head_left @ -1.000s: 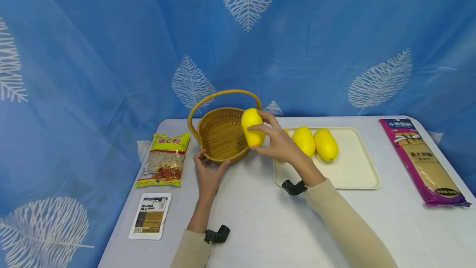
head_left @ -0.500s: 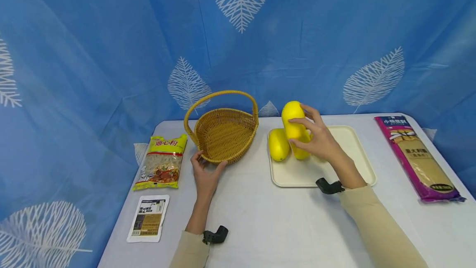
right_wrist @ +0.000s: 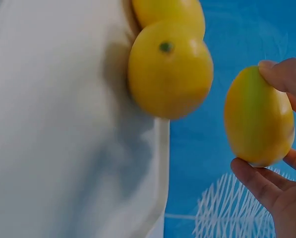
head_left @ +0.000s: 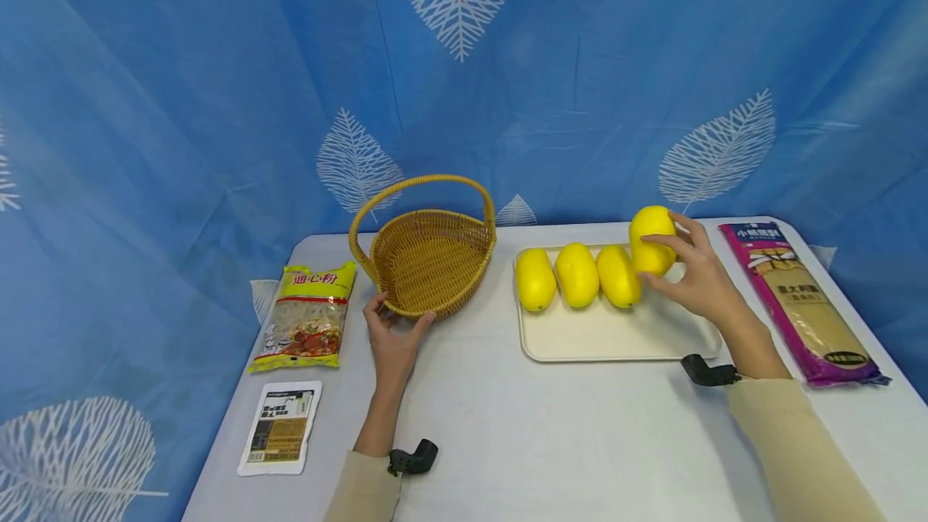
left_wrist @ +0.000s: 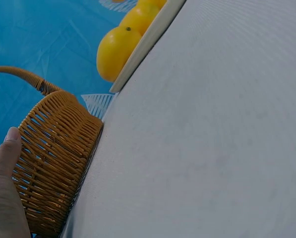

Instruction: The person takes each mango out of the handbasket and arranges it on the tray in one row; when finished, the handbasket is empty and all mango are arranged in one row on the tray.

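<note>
My right hand [head_left: 705, 279] holds a yellow mango [head_left: 648, 242] above the right part of a cream tray [head_left: 616, 341]. In the right wrist view, thumb and fingers grip this mango at its two sides, and it hangs apart from the others. Three more mangoes [head_left: 577, 275] lie in a row at the tray's left and middle. On the left, my left hand [head_left: 393, 345] grips the near rim of a brown wicker basket [head_left: 433, 258], whose visible inside holds nothing. The thumb [left_wrist: 8, 148] presses against the basket's woven outer wall in the left wrist view; the other fingers are hidden there.
A yellow-topped pasta bag [head_left: 308, 316] lies left of the basket, with a small white pouch [head_left: 280, 428] nearer the front. A long purple spaghetti pack [head_left: 803, 304] lies right of the tray. A blue leaf-print curtain [head_left: 580, 87] hangs behind the white table [head_left: 551, 441].
My right hand has carried the mango from beside the basket rightward, past the other mangoes, to the tray's right part. My left hand stays at the basket. The head view has shifted slightly.
</note>
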Demonstrator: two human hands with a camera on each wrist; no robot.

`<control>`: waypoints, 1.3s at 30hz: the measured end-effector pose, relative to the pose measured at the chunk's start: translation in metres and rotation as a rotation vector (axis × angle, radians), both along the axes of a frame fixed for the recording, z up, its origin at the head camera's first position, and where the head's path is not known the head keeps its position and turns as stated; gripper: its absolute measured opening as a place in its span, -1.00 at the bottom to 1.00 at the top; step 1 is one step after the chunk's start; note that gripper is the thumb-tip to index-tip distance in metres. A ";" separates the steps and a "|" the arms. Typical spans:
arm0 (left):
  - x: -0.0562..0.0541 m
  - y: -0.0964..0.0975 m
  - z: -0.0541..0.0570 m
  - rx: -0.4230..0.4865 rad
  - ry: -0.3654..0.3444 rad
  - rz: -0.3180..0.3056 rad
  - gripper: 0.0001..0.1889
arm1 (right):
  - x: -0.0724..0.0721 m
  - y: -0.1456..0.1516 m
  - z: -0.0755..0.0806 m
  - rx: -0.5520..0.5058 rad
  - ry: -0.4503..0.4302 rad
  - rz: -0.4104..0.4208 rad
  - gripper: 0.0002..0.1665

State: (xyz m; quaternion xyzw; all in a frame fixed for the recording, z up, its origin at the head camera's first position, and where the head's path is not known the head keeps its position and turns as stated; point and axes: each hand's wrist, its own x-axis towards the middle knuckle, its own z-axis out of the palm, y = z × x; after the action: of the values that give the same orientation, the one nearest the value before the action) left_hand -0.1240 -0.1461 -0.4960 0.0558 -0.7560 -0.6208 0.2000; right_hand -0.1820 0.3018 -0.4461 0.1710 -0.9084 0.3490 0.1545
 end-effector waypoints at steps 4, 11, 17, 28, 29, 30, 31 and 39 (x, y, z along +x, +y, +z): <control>-0.005 -0.003 -0.010 -0.003 0.000 0.003 -0.12 | 0.005 0.014 -0.007 0.016 -0.049 -0.045 -0.33; -0.014 -0.010 -0.035 -0.006 0.004 0.025 -0.10 | 0.011 0.027 -0.023 0.071 -0.091 -0.027 -0.35; -0.012 -0.008 -0.032 -0.018 0.021 0.032 -0.12 | 0.011 0.027 -0.033 0.079 -0.110 0.014 -0.37; -0.013 -0.009 -0.036 -0.043 0.023 0.040 -0.11 | 0.011 0.028 -0.040 0.122 -0.176 0.022 -0.27; -0.013 -0.009 -0.035 -0.044 0.023 0.041 -0.11 | 0.011 0.028 -0.040 0.123 -0.188 0.023 -0.27; -0.013 -0.009 -0.035 -0.044 0.021 0.042 -0.11 | 0.012 0.028 -0.040 0.122 -0.196 0.024 -0.27; -0.013 -0.009 -0.035 -0.046 0.021 0.043 -0.12 | 0.012 0.028 -0.040 0.124 -0.205 0.024 -0.27; -0.013 -0.009 -0.035 -0.044 0.027 0.038 -0.13 | 0.012 0.027 -0.040 0.111 -0.222 0.032 -0.25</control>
State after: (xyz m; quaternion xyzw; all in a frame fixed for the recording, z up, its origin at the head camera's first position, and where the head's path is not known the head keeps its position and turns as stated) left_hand -0.1367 -0.1549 -0.5312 0.0574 -0.7653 -0.6009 0.2233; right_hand -0.1699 0.3287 -0.4864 0.1538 -0.9350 0.3172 0.0376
